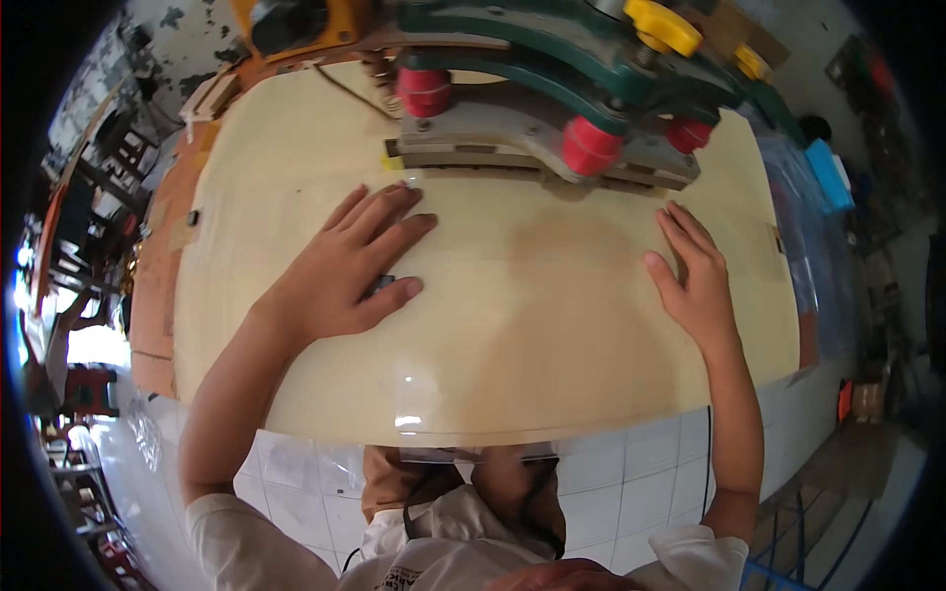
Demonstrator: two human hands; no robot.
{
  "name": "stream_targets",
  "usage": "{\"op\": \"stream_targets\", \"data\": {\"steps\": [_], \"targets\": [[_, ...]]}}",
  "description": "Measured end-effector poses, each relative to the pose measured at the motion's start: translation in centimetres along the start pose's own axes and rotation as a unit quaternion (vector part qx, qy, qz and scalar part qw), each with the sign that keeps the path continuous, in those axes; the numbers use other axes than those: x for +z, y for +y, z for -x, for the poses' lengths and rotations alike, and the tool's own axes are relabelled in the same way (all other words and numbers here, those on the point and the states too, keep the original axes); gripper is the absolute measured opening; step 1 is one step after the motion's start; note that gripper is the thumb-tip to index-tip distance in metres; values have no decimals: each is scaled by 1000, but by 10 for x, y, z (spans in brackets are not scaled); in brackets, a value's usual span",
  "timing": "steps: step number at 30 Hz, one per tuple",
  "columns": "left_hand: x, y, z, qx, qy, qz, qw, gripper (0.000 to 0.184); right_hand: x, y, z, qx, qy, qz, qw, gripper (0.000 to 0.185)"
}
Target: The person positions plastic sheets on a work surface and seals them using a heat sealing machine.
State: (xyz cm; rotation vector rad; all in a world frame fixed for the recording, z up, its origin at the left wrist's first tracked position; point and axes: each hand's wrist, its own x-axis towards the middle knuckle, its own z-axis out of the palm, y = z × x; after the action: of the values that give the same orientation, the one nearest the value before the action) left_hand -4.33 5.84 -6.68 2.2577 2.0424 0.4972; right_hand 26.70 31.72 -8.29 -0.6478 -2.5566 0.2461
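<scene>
Cream sheet (493, 345) lies beneath left grip (345, 268) and right grip (702, 289)

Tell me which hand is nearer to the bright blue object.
Right. The right hand is left of the blue object and closer to the person; the left hand is farther left, across the pale surface.

At the far left, a red stool (91, 391) is seen on the floor (591, 502), which is covered with white tiles. Wooden blocks (210, 98) are placed at upper left.
</scene>
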Motion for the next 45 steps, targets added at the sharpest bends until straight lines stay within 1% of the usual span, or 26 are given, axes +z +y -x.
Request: {"op": "stream_targets", "data": {"steps": [5, 9, 11, 12, 14, 15, 16, 17, 18, 20, 22, 24, 26, 27, 28, 29, 30, 31, 32, 33, 34, 35, 36, 38, 39, 45], "targets": [[4, -4, 4, 25, 42, 4, 999, 53, 1, -1, 0, 3, -1, -3, 1000, 48], [7, -7, 6, 14, 58, 4, 998, 47, 0, 0, 1, -4, 0, -5, 1000, 49], [7, -14, 6, 40, 126, 76, 988, 39, 0, 3, 1, -9, 1, -6, 1000, 49], [8, -16, 7, 39, 125, 75, 989, 39, 0, 5, 1, -2, 2, -24, 1000, 47], [6, -20, 11, 15, 91, 118, 989, 33, -1, 7, 1, 3, 6, -43, 999, 46], [5, -17, 13, 15, 92, 114, 989, 33, -4, 6, 0, 47, 3, -107, 993, 43], [4, -12, 13, 21, 106, 64, 992, 27, -7, 6, 0, 89, 1, -171, 981, 40], [2, -7, 13, 27, 118, 13, 993, 21, -12, 7, 1, 86, 3, -172, 981, 40], [-4, -5, 14, 27, 121, 10, 992, 21, -19, 9, 1, 90, 1, -192, 977, 38], [-18, 0, 17, 3, 42, -1, 999, 19, -37, 14, 5, 93, -1, -212, 973, 36], [-32, 7, 30, -2, 34, -12, 999, 18, -59, 22, 13, 144, -9, -200, 969, 34], [-50, 16, 46, -6, 28, -24, 999, 18, -76, 35, 28, 159, 9, -195, 968, 34], [-68, 33, 70, -45, 48, -21, 998, 16, -87, 57, 48, 151, 93, -157, 971, 27], [-73, 37, 82, -53, 61, -13, 997, 16, -92, 69, 59, 149, 98, -157, 971, 27], [-76, 39, 95, -51, 64, -16, 997, 16, -97, 80, 71, 199, 120, -199, 952, 27], [-77, 39, 108, -90, 78, 5, 993, 16, -99, 88, 81, 248, 141, -240, 928, 33], [-76, 38, 121, -128, 92, 26, 987, 16, -100, 93, 89, 245, 143, -239, 929, 33], [-73, 32, 132, -144, 122, 47, 981, 13, -99, 97, 95, 283, 187, -248, 908, 36], [-68, 27, 142, -142, 126, 46, 981, 13, -98, 101, 101, 318, 230, -257, 883, 40], [-62, 21, 152, -179, 173, 70, 966, 12, -97, 103, 107, 315, 233, -257, 884, 40], [-55, 15, 161, -214, 218, 94, 947, 12, -94, 105, 113, 337, 255, -271, 865, 40], [-49, 8, 169, -229, 248, 91, 937, 14, -91, 109, 117, 359, 276, -284, 845, 40], [-43, 1, 175, -228, 251, 91, 936, 14, -88, 111, 118, 357, 277, -284, 846, 40], [-34, -6, 184, -268, 286, 105, 914, 15, -83, 116, 118, 351, 341, -322, 810, 39], [-32, -2, 185, -286, 294, 131, 903, 17, -81, 119, 118, 349, 341, -323, 811, 39], [-26, -1, 188, -315, 307, 164, 883, 19, -78, 122, 123, 334, 354, -364, 794, 36]]}}
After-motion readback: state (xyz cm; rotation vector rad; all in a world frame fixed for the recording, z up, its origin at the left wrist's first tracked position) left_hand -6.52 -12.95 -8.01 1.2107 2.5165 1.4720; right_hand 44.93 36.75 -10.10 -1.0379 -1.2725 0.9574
